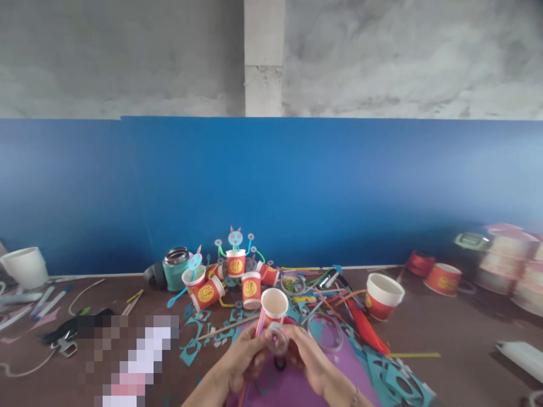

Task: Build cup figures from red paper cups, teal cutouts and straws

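Observation:
My left hand (245, 355) is closed on a roll of clear tape (279, 342), with its thumb at the roll's left edge. A purple and orange straw (260, 323) passes through the same hand, slanting up past the fingers. My right hand (309, 357) curls round the right side of the tape roll. Just beyond the hands is a red and white paper cup (275, 305), its open mouth facing up. Under both hands lies a purple sheet (348, 373). The fingertips are partly hidden behind the roll.
Behind stand decorated paper cups (236, 263) with blue cut-out faces and straw arms. Blue paper scraps (399, 381) litter the table (462, 339). Red-handled scissors (367, 328), a stack of cups (384, 297) and another tape roll (324, 332) lie rightward; a teal flask (176, 271) stands left.

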The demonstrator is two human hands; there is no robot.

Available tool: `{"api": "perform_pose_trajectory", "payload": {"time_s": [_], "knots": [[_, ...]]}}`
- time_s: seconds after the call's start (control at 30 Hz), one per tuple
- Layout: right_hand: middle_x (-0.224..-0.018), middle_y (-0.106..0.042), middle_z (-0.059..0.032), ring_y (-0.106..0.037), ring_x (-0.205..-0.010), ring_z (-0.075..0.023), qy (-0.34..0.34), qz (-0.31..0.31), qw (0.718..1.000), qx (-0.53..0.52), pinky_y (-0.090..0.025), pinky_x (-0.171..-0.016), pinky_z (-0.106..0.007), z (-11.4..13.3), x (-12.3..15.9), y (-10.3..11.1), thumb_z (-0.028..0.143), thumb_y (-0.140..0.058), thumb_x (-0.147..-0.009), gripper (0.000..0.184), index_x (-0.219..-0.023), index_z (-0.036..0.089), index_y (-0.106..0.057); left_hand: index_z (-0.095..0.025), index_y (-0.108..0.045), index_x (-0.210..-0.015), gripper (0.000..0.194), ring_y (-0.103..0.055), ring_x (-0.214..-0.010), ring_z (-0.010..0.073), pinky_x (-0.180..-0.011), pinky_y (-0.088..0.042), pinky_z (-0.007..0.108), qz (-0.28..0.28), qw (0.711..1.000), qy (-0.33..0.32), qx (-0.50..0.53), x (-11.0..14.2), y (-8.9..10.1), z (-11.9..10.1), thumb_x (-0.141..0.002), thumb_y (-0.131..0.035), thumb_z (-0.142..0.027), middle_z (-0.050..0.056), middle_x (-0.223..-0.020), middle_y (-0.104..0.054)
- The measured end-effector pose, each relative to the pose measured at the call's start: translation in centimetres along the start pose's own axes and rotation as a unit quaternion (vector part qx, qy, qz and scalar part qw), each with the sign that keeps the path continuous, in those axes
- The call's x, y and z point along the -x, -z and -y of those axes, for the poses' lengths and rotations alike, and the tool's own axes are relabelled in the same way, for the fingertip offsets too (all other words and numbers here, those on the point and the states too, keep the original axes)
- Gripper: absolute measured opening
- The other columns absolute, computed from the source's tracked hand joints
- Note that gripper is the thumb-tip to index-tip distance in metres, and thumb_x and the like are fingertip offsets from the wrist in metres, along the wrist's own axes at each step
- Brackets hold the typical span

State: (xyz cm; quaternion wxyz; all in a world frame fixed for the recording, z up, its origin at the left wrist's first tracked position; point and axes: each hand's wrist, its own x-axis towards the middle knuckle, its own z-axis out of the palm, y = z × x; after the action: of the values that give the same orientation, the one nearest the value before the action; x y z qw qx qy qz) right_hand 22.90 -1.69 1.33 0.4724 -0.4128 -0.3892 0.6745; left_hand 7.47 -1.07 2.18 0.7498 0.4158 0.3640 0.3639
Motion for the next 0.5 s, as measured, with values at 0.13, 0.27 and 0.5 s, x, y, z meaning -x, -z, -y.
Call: {"api": "perform_pose_trajectory", "payload": {"time_s": [0.13,0.27,0.5], "knots": [[-0.061,-0.057,0.0033,-0.045,-0.052,-0.0097,-0.032,-0.005,0.997,-0.075,-0.031,-0.051,-0.023,0.79,0.29,-0.58,0.033,-0.064,-0.065,0.017,-0.072,0.018,-0.062,-0.021,-0.054,-0.087,0.055,-0.012,-0.029,0.0007,-0.035,-0.002,0.02,-0.006,0.999,-0.004,0.032,-0.36,-0.08,0.54,-0.058,-0.072,-0.064,-0.014,-0.035,-0.038],[-0.059,-0.056,0.0031,-0.043,-0.049,-0.0089,-0.017,0.046,0.995,-0.085,-0.03,-0.049,-0.023,0.78,0.1,-0.55,0.03,-0.06,-0.066,0.013,-0.069,0.017,-0.061,-0.021,-0.055,-0.086,0.057,-0.01,-0.028,0.001,-0.036,0.001,0.021,-0.004,1.0,0.011,0.023,-0.13,-0.12,0.3,-0.056,-0.071,-0.066,-0.014,-0.033,-0.039],[-0.054,-0.052,0.0039,-0.043,-0.046,-0.0087,-0.013,0.007,1.0,-0.015,-0.031,-0.049,-0.024,0.23,0.19,-0.33,0.035,-0.066,-0.066,0.018,-0.067,0.018,-0.059,-0.02,-0.053,-0.078,0.057,-0.01,-0.027,0.002,-0.036,0.002,0.022,-0.01,0.999,0.036,0.028,-0.29,0.33,0.24,-0.049,-0.076,-0.064,-0.014,-0.027,-0.032]]}}
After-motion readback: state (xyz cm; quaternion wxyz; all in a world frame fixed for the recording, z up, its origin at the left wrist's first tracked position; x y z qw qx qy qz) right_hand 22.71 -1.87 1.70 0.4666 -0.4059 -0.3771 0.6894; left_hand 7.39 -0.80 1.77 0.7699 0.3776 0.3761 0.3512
